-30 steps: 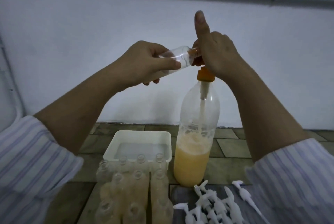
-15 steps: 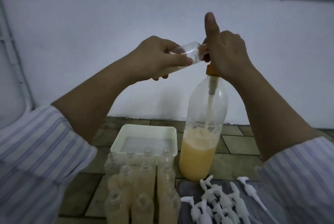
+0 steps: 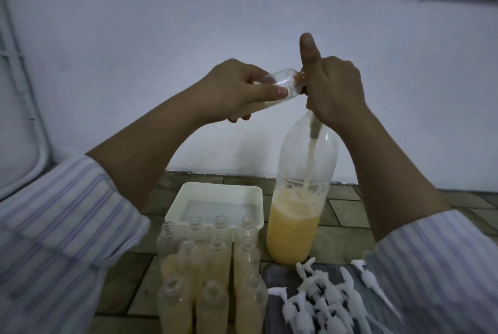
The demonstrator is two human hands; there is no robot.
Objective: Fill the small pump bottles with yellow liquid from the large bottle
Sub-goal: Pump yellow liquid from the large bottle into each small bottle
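Lower now, the right hand hides the large bottle's pump, seemingly gripping it; the left hand pinches a small bottle.

The large bottle is clear, glossy plastic, filmy above its cloudy yellow liquid. Left of it, a white tray looks like smooth matt plastic. In front of the tray, small bottles are clear and shiny. Right of those, white pump heads look like smooth plastic. The striped sleeves are soft cloth, the tiles under the large bottle dull and rough
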